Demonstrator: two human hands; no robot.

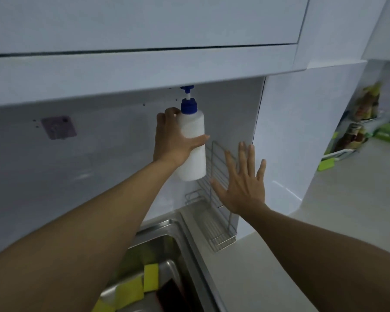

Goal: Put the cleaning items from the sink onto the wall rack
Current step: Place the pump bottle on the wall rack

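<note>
The left hand [173, 140] has its fingers wrapped round a white pump bottle [193, 145] with a blue pump head, held up in the air just under the wall cabinet [144, 70], above and left of the wire wall rack [218, 212]. The right hand [241, 183] is flat, fingers spread, in front of the rack, gripping nothing. Yellow sponges [131, 289] sit down in the steel sink [167, 233].

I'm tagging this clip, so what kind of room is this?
Most likely a home kitchen: a steel sink set in a pale counter, a wire wall rack beside it, and the left hand holding a pump bottle.
</note>
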